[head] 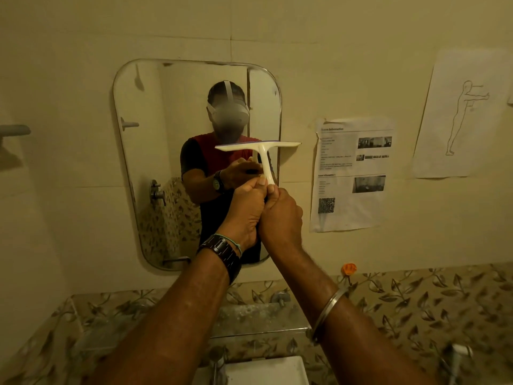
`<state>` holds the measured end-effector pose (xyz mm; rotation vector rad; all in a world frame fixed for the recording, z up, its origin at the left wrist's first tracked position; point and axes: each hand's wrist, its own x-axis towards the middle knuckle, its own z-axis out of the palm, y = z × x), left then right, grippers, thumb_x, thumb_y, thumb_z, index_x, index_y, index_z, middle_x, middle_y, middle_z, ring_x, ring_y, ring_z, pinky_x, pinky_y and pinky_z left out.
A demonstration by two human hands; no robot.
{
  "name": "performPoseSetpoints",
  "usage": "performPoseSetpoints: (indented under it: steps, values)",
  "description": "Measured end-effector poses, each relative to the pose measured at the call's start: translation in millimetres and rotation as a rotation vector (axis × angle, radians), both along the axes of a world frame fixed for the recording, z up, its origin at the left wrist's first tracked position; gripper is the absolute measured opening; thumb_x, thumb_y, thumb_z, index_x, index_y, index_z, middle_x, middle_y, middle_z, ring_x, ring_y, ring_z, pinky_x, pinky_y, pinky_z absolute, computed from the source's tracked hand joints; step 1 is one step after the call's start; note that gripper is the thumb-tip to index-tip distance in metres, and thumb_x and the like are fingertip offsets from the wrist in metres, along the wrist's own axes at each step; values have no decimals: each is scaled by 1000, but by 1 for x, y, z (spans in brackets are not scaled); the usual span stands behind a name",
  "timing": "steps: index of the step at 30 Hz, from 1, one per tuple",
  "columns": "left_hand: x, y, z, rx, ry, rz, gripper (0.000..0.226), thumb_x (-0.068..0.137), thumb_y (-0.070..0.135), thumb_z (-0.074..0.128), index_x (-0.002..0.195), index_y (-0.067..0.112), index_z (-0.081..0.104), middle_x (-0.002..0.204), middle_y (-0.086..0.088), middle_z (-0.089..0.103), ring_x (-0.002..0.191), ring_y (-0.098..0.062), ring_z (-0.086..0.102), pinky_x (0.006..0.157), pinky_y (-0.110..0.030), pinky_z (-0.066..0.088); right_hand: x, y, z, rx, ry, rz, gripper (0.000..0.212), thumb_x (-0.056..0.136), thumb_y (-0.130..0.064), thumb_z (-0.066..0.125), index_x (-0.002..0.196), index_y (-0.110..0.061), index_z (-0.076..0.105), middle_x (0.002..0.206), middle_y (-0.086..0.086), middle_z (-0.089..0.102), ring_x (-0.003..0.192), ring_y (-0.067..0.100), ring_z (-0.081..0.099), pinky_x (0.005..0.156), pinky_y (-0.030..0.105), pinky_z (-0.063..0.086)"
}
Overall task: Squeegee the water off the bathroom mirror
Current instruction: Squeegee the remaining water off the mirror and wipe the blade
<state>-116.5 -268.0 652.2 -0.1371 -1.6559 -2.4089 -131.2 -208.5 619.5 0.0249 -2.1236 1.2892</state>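
Squeegee (259,147) looks light, stiff plastic; L hand (244,209) + R hand (280,215) grips curled round handle (265,168) base, 6 o'clock of blade (286,145); hold there; mirror (155,134) fragile.

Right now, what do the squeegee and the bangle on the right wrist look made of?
Squeegee: apparently moulded plastic, white and smooth with a soft sheen, one seamless T shape; the thin bluish strip along the blade's top edge is probably rubber. Bangle: metal, likely steel, silvery with a bright highlight along its rim.
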Motion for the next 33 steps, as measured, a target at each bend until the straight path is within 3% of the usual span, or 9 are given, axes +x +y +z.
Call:
performPoseSetpoints:
  steps: [4,10,20,29,33]
  values:
    - [0,-1,-12,-4,-19,-15,28,108,27,50,120,11,71,108,-9,73,98,-17,70,73,-26,59,2,0,-11,-2,-21,-9,47,111,-45,27,116,-17,65,73,-17,49,65,1,49,52,18,30]
    - [0,-3,-33,17,-46,-42,29,108,28,50,112,8,72,105,-12,70,95,-20,67,71,-26,60,6,-2,-31,-5,-47,-5,47,111,-46,27,117,-18,64,83,-8,58,68,3,50,53,20,33]
    - [0,-3,-60,9,-64,-30,29,108,28,51,98,16,75,93,-5,73,90,-15,69,69,-21,59,9,-2,-59,17,-93,-30,47,111,-45,28,118,-18,64,83,-10,55,65,1,45,52,17,29]
    - [4,-5,-88,-10,-100,-30,28,108,27,51,111,10,72,101,-9,73,92,-16,69,72,-25,58,14,-4,-87,16,-135,-23,46,110,-46,28,118,-18,64,82,-11,55,66,1,47,54,17,30]
    - [4,-5,-98,-3,-112,-33,27,108,28,50,110,12,72,99,-7,73,93,-16,70,74,-26,58,15,-4,-94,-2,-145,-12,47,110,-49,27,116,-19,63,85,-5,62,75,12,59,55,25,39]
